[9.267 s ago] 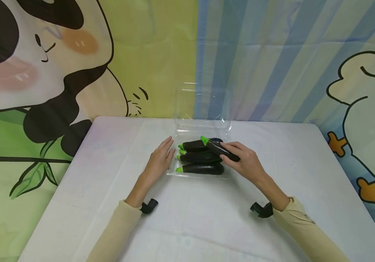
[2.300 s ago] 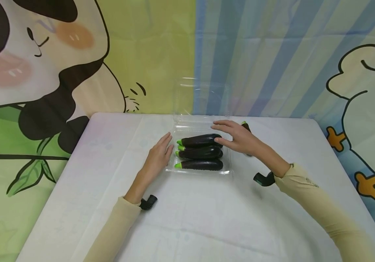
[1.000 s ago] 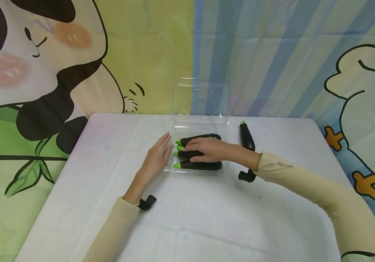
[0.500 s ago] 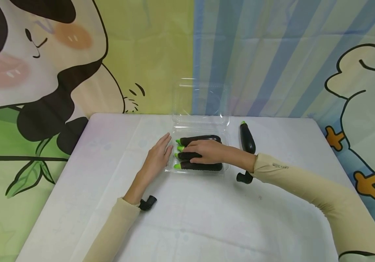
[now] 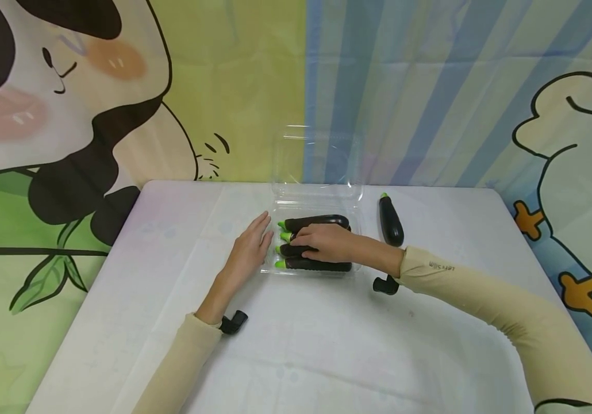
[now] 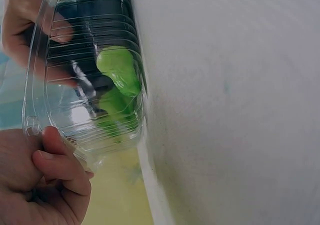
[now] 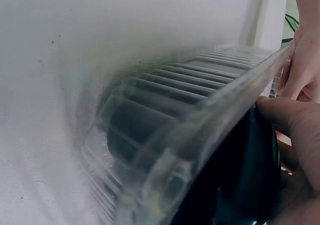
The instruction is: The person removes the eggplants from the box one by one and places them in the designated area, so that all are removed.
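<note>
A clear plastic tray (image 5: pixel 356 270) on the white table holds three dark purple eggplants with green stems, lying side by side. My right hand (image 5: pixel 322 241) reaches in from the right and curls its fingers round the middle eggplant (image 5: pixel 289 250). The far eggplant (image 5: pixel 319 221) and the near eggplant (image 5: pixel 322 265) lie untouched. My left hand (image 5: pixel 249 253) rests flat on the table with straight fingers against the tray's left end. In the left wrist view the green stems (image 6: pixel 117 75) press against the tray wall (image 6: pixel 60 115). The right wrist view shows my thumb (image 7: pixel 292 120) on the eggplant's dark skin (image 7: pixel 240 185).
A fourth eggplant (image 5: pixel 391 220) lies loose on the table just right of the tray. The tray's clear hinged lid (image 5: pixel 319 155) stands open at the back. A cartoon backdrop hangs right behind the table's far edge.
My right hand set one eggplant down on the table right of the tray, then reached into the tray and settled on the middle eggplant. My left hand has stayed put.
</note>
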The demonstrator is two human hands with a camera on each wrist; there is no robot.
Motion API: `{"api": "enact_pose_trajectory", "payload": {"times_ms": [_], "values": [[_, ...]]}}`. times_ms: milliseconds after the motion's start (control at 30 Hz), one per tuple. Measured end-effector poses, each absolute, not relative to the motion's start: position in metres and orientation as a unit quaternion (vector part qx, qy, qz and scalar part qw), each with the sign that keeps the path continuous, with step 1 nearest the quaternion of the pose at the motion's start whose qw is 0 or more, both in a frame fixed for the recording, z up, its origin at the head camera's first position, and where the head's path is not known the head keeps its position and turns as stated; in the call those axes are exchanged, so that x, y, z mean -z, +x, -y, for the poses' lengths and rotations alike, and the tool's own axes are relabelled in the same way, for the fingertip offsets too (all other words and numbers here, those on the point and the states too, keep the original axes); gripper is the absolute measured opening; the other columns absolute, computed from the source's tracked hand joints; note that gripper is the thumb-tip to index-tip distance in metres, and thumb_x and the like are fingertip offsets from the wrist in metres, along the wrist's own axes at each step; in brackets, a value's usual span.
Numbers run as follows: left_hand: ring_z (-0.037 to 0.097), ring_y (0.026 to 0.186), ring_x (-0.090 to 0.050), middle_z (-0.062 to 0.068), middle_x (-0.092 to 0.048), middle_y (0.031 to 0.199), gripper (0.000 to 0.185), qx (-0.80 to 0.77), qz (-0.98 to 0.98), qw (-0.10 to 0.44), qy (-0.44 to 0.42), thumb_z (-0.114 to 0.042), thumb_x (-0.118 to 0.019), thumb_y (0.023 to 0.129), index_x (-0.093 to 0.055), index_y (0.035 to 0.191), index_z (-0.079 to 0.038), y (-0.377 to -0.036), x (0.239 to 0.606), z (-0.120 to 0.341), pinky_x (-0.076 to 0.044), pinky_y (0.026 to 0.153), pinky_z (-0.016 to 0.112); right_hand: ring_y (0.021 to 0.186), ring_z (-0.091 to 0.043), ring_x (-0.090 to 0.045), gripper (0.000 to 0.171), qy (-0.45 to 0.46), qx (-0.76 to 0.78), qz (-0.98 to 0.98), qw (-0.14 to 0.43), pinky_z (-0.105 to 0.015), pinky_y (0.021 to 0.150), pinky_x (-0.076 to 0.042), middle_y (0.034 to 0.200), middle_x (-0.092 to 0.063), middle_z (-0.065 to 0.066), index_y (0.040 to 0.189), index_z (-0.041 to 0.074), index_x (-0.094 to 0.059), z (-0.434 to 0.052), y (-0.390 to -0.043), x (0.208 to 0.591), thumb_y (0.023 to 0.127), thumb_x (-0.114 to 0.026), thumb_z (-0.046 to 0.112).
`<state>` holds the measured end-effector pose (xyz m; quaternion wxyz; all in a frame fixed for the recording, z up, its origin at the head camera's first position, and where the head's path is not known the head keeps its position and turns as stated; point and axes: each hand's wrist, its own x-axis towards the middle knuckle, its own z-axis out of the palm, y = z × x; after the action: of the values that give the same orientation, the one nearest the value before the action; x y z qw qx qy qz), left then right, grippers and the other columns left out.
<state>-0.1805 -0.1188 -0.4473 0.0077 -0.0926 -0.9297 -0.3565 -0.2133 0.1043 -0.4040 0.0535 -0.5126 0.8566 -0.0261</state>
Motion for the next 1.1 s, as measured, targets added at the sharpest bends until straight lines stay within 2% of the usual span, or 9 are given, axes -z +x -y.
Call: {"api": "enact_pose_trajectory", "payload": {"times_ms": [100, 200, 433, 600, 900, 1033, 1100], "values": [[0.029, 0.128, -0.054, 0.005, -0.031, 0.159, 0.049, 0.360, 0.929, 0.003, -0.090, -0.022, -0.047, 0.103, -0.039, 0.147, -0.003, -0.181, 0.447, 0.119, -0.047, 0.106, 0.046, 0.112, -0.019, -0.065, 0.035, -0.520, 0.032, -0.853, 0.031, -0.034, 0.091, -0.057, 0.123, -0.067, -0.003, 0.128, 0.016, -0.064, -0.105, -0.212, 0.400, 0.094, -0.064, 0.026], [0.030, 0.127, -0.054, 0.006, -0.031, 0.159, 0.049, 0.359, 0.929, 0.001, -0.090, -0.022, -0.048, 0.103, -0.039, 0.147, -0.003, -0.181, 0.447, 0.118, -0.047, 0.106, 0.047, 0.111, -0.017, -0.066, 0.036, -0.518, 0.051, -0.854, 0.009, -0.034, 0.087, -0.058, 0.123, -0.067, -0.002, 0.128, 0.016, -0.064, -0.109, -0.210, 0.396, 0.094, -0.064, 0.026], [0.030, 0.142, -0.038, 0.007, -0.033, 0.158, 0.048, 0.350, 0.932, 0.011, -0.095, -0.021, -0.047, 0.103, -0.040, 0.146, -0.002, -0.181, 0.447, 0.118, -0.036, 0.116, 0.048, 0.107, -0.018, -0.067, 0.037, -0.488, 0.101, -0.867, -0.021, -0.035, 0.081, -0.059, 0.126, -0.066, -0.003, 0.130, 0.018, -0.063, -0.123, -0.205, 0.386, 0.095, -0.063, 0.030], [0.031, 0.142, -0.038, 0.010, -0.034, 0.158, 0.048, 0.352, 0.931, 0.016, -0.098, -0.020, -0.047, 0.103, -0.040, 0.146, -0.001, -0.181, 0.448, 0.117, -0.036, 0.115, 0.048, 0.100, -0.017, -0.068, 0.037, -0.468, 0.141, -0.871, -0.049, -0.032, 0.073, -0.058, 0.122, -0.066, -0.004, 0.128, 0.016, -0.064, -0.136, -0.200, 0.385, 0.093, -0.065, 0.027], [0.030, 0.141, -0.040, 0.007, -0.032, 0.159, 0.048, 0.360, 0.928, 0.015, -0.097, -0.021, -0.047, 0.103, -0.039, 0.147, -0.002, -0.180, 0.447, 0.117, -0.037, 0.115, 0.046, 0.080, -0.016, -0.064, 0.039, -0.405, 0.219, -0.885, -0.061, -0.027, 0.061, -0.050, 0.119, -0.065, -0.010, 0.126, 0.008, -0.065, -0.160, -0.191, 0.379, 0.089, -0.067, 0.018], [0.029, 0.139, -0.043, 0.006, -0.031, 0.159, 0.049, 0.359, 0.929, 0.011, -0.093, -0.022, -0.047, 0.103, -0.039, 0.147, -0.002, -0.180, 0.447, 0.117, -0.040, 0.113, 0.045, 0.070, -0.012, -0.060, 0.041, -0.363, 0.242, -0.898, -0.049, -0.024, 0.056, -0.043, 0.123, -0.064, -0.010, 0.128, 0.010, -0.064, -0.169, -0.187, 0.377, 0.088, -0.065, 0.017], [0.029, 0.141, -0.040, 0.007, -0.031, 0.159, 0.049, 0.358, 0.929, 0.012, -0.092, -0.022, -0.047, 0.103, -0.039, 0.147, -0.002, -0.180, 0.447, 0.117, -0.039, 0.114, 0.045, 0.064, -0.010, -0.055, 0.042, -0.352, 0.249, -0.901, -0.045, -0.023, 0.055, -0.040, 0.124, -0.063, -0.010, 0.129, 0.011, -0.063, -0.172, -0.186, 0.377, 0.087, -0.063, 0.016]]}}
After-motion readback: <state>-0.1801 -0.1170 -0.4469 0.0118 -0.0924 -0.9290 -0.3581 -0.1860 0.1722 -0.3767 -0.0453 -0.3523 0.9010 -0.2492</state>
